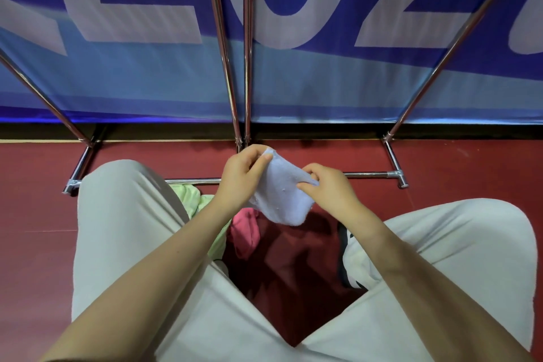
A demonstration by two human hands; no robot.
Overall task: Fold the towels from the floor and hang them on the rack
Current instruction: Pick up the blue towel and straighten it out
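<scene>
A small pale blue towel [279, 194] hangs in the air between my hands, above the floor. My left hand [242, 176] pinches its upper left corner between thumb and fingers. My right hand [326, 185] pinches its right edge. Below them on the red floor lie a pink towel [245, 232] and a light green towel [194, 200], partly hidden by my left forearm and knee. The chrome rack [370, 175] stands just beyond my hands, its base bar on the floor and its poles rising up.
My two knees in light trousers fill the lower frame on both sides. A black and white shoe [348, 258] shows by my right leg. A blue banner [323, 82] with large pale letters stands behind the rack. Red floor [455, 173] extends left and right.
</scene>
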